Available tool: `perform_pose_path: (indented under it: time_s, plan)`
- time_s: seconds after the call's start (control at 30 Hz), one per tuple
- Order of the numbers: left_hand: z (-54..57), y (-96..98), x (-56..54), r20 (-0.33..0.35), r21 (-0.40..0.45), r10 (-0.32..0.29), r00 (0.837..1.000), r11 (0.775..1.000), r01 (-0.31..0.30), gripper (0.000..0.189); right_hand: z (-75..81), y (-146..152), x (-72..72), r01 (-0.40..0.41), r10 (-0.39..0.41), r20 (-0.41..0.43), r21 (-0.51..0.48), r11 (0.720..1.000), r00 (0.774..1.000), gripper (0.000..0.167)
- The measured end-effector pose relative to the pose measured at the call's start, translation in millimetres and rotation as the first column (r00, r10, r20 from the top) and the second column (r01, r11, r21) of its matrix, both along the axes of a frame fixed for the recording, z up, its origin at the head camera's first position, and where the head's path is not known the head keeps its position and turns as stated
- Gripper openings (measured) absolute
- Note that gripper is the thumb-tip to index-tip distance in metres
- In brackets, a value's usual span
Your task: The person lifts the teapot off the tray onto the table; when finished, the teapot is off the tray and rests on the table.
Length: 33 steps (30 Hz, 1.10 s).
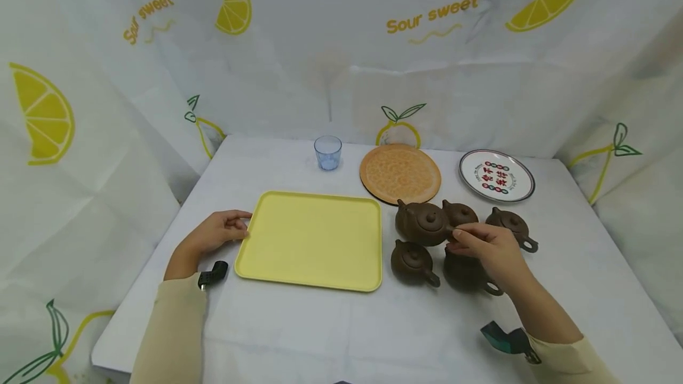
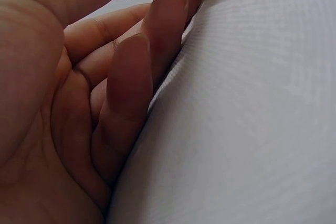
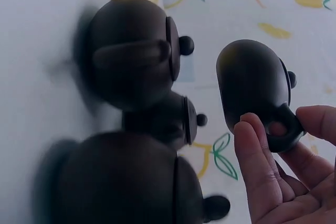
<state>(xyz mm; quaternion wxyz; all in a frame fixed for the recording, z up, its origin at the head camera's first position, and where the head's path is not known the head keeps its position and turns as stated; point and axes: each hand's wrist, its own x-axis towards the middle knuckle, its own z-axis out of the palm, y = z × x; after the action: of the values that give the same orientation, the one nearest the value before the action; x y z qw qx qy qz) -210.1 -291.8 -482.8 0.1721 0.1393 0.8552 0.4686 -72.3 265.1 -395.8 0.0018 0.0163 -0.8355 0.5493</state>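
Observation:
My right hand pinches the handle of a dark brown teapot and holds it up among other similar teapots. In the right wrist view, thumb and fingers close on the looped handle of that lidded teapot, which is apart from those standing below. Around it stand a front-left teapot, a front-right teapot partly covered by the hand, a back teapot and a right-hand teapot. My left hand holds the left rim of a yellow tray, its lower fingers on the white cloth.
A clear blue glass stands at the back. Beside it lie a round tan board and a white plate with red lettering. A lemon-printed curtain rises behind the white table.

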Motion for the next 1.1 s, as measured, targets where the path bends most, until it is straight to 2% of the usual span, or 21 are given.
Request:
perform_pose_path:
  time_s: [0.17, 0.4, 0.53, 0.63, 0.77, 0.9, 1.0, 1.1]
  plan:
    - [0.3, -0.6, -2.0, 0.008, 0.016, -0.003, 1.0, 1.0, 0.002, 0.052, -3.0, 20, 15.1, 0.036, -0.034, -0.073, 0.022, 0.999, 0.997, 0.027]
    - [-0.7, 2.4, -2.9, 0.004, 0.02, -0.004, 1.0, 1.0, 0.004, 0.051, -11.6, 57, 36.0, 0.093, -0.089, -0.077, 0.05, 0.994, 0.993, 0.024]
    - [1.1, 4.2, -5.0, 0.003, 0.012, -0.012, 1.0, 1.0, 0.012, 0.051, -15.5, 75, 46.6, 0.09, -0.097, -0.087, -0.082, 0.993, 0.992, 0.014]
    - [2.3, 4.2, -6.1, 0.007, 0.012, -0.014, 1.0, 1.0, 0.014, 0.052, -16.3, 84, 54.1, 0.093, -0.106, -0.098, -0.131, 0.987, 0.99, 0.013]
    - [1.1, 4.0, -6.1, 0.016, 0.024, -0.006, 1.0, 1.0, 0.006, 0.052, -18.0, 95, 62.8, 0.127, -0.139, -0.077, -0.137, 0.982, 0.987, 0.015]
    - [-0.1, 3.7, -4.5, 0.029, 0.015, 0.016, 0.999, 1.0, -0.017, 0.051, -23.6, 104, 72.0, 0.142, -0.157, -0.045, -0.24, 0.96, 0.987, 0.018]
    - [-0.4, 2.5, -3.3, 0.028, -0.004, 0.024, 0.999, 1.0, -0.024, 0.051, -29.1, 110, 79.7, 0.156, -0.166, -0.02, -0.242, 0.958, 0.986, 0.017]
    - [-0.5, 1.7, -2.2, 0.025, -0.005, 0.028, 0.999, 1.0, -0.028, 0.05, -34.1, 118, 85.2, 0.175, -0.179, -0.007, -0.189, 0.966, 0.984, 0.015]
